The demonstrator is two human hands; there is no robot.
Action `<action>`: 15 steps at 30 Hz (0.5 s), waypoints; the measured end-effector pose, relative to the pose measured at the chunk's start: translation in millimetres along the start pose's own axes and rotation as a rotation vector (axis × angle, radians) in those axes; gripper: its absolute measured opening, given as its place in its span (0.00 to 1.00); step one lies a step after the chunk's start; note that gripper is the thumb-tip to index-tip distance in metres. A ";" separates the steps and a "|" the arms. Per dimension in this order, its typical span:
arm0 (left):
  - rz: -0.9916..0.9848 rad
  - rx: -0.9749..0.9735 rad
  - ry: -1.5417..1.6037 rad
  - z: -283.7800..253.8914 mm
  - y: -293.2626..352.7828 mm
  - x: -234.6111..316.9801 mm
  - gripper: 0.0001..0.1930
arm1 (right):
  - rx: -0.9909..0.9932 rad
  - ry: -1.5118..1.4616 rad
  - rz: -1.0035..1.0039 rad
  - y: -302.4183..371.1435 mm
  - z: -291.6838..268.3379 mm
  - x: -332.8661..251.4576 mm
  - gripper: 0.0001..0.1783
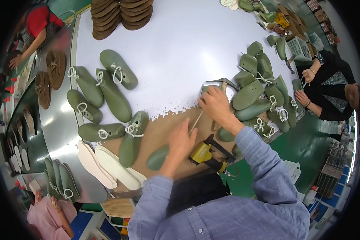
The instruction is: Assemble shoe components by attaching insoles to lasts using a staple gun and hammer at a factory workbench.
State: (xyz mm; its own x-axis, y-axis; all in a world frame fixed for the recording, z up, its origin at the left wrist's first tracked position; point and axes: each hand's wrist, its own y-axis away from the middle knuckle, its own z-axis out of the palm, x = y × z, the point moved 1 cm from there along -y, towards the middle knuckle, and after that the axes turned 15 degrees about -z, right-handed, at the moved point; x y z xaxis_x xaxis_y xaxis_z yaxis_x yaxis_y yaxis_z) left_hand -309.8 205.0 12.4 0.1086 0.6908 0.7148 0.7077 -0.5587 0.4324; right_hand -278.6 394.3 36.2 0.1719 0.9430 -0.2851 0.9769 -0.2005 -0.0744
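Observation:
Over the brown patch at the table's front, my left hand is closed on a thin white cord. The cord runs straight up to my right hand, whose fingers are curled at its other end; the exact grip is hidden. A hammer lies by my right hand, its handle partly covered by that hand. Beside it is a small grey square thing, mostly hidden. A green shoe last lies partly under my left wrist. A yellow staple gun rests between my forearms.
Green lasts with white cord loops lie at the left; more lasts crowd the right. Pale insoles lie front left, and brown shoe parts are stacked at the back. Co-workers stand right, far left and lower left.

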 end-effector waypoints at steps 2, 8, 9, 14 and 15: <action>0.070 -0.080 -0.128 8.8 0.5 3.7 0.25 | 0.037 0.157 -0.096 -8.2 3.9 3.5 0.11; 0.059 0.005 -0.035 -3.1 24.6 -4.7 0.22 | -0.505 0.438 -0.004 -24.6 60.0 1.7 0.23; 0.078 -0.013 -0.027 -5.1 28.1 -9.0 0.22 | -0.509 0.451 0.020 -20.4 67.1 1.3 0.23; 0.113 0.037 -0.096 -9.2 38.3 -32.2 0.21 | -0.211 0.079 -0.001 -3.5 48.4 6.7 0.28; 0.121 0.040 -0.100 -7.9 39.7 -34.7 0.21 | -0.202 0.081 0.000 -6.4 42.4 7.4 0.28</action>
State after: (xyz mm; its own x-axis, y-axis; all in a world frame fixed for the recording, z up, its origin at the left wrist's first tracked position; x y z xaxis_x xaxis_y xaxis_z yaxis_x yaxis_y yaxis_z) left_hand -291.1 155.2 9.1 0.2620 0.6630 0.7012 0.7127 -0.6229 0.3227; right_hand -289.0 391.3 -6.0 0.1738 0.9627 -0.2072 0.9811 -0.1511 0.1208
